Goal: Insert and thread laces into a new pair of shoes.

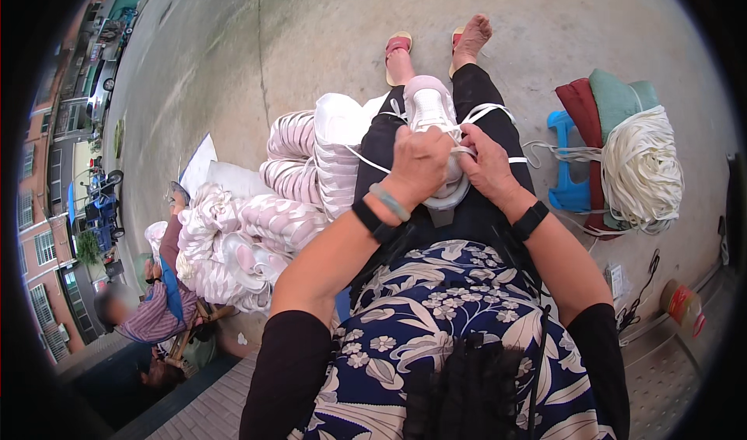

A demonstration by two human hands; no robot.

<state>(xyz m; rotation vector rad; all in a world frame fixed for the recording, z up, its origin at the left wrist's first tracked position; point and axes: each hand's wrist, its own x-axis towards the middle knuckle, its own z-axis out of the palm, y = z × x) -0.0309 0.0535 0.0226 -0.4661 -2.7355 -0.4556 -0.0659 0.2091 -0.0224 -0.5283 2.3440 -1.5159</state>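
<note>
A pale pink and white lace-up shoe (429, 101) rests on my lap between my thighs, its toe pointing away from me. My left hand (420, 161) is closed over the shoe's opening, fingers curled in a pinch on the white shoelace (464, 150). Close beside it, my right hand (490, 166) pinches the same lace between thumb and fingers. Loose white lace lengths (489, 112) trail across both thighs. My hands partly hide the shoe's tongue and upper eyelets.
At left lie stacked rows of pink and white shoe uppers (289, 156) and a large heap of them (241, 241). At right, a bundle of white laces (644, 168) sits on folded cloths over a blue stool (572, 195). A plastic bottle (683, 308) and another seated person (159, 308) are nearby.
</note>
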